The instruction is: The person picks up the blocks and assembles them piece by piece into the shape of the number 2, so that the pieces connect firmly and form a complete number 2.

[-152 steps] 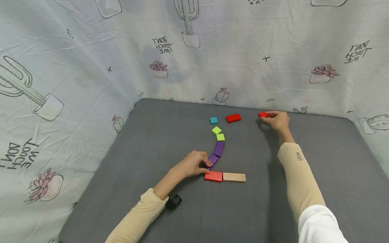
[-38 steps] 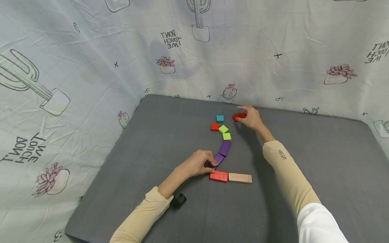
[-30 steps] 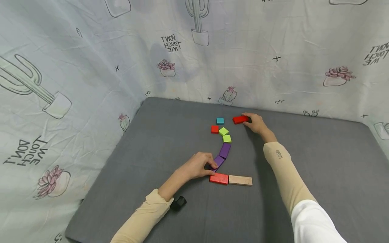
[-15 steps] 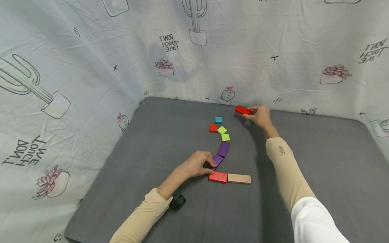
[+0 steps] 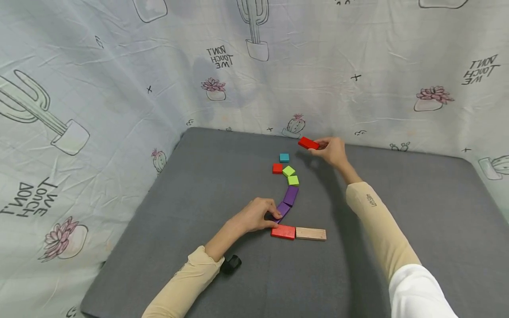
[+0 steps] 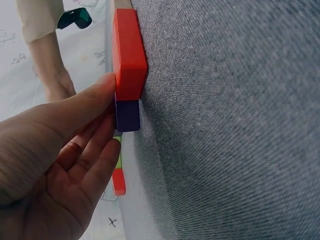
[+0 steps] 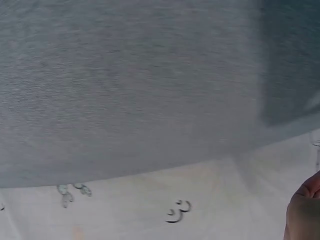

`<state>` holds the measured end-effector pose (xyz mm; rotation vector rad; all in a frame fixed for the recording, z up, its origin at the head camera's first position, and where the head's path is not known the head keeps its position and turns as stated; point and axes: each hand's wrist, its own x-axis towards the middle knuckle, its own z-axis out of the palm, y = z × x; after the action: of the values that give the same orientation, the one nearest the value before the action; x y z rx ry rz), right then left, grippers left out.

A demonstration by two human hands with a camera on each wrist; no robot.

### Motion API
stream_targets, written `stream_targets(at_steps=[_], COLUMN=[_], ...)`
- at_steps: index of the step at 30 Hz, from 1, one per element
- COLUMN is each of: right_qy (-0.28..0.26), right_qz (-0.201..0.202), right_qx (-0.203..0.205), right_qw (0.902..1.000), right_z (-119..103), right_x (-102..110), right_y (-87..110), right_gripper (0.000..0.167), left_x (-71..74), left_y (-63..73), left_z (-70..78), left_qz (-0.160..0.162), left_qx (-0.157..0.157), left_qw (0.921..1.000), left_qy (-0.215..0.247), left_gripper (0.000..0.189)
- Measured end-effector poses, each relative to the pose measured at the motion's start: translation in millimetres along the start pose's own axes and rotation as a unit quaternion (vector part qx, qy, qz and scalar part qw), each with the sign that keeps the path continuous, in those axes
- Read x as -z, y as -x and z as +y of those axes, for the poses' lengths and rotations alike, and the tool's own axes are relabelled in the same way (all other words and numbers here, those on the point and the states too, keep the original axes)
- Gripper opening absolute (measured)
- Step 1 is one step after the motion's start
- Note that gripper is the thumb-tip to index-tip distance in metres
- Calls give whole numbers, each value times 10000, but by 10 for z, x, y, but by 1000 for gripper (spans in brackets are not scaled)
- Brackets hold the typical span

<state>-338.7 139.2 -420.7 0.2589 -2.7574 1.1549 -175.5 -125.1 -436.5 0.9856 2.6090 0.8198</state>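
In the head view, my right hand pinches a red rectangular block by its right end, lifted above the far edge of the table. At the near end of a curved row, my left hand has its thumb and fingers about the lower purple block. Its thumb tip also meets the corner of a flat red block; the left wrist view has this red block abutting the purple one. Just the edge of my right hand enters the right wrist view.
A second purple block, two lime-green blocks, a small red block and a blue block continue the curve. A plain wooden block lies end to end with the near red one. Patterned cloth hangs behind the grey table.
A small red block now sits left of the green ones. My right hand took hold of the far red block, raised it and moved it slightly left. My left hand stayed put.
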Motion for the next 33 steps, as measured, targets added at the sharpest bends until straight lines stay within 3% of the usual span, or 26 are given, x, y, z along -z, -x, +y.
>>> stream_targets(at_steps=[6, 18, 33], right_qy=[-304, -697, -416], right_qz=[-182, -477, -1201], right_qx=[20, 674, 1345], right_qw=[9994, 9941, 9827], right_z=[-193, -542, -820], right_x=[-42, -146, -281], right_y=[-16, 1, 50], right_gripper=[35, 33, 33], left_x=[11, 23, 59], left_y=[-6, -13, -50], left_z=[11, 19, 52], left_qz=[-45, -80, -74], left_qx=[68, 171, 135], left_qw=[9999, 9998, 9999], left_qy=[-70, -40, -2], left_gripper=[23, 24, 23])
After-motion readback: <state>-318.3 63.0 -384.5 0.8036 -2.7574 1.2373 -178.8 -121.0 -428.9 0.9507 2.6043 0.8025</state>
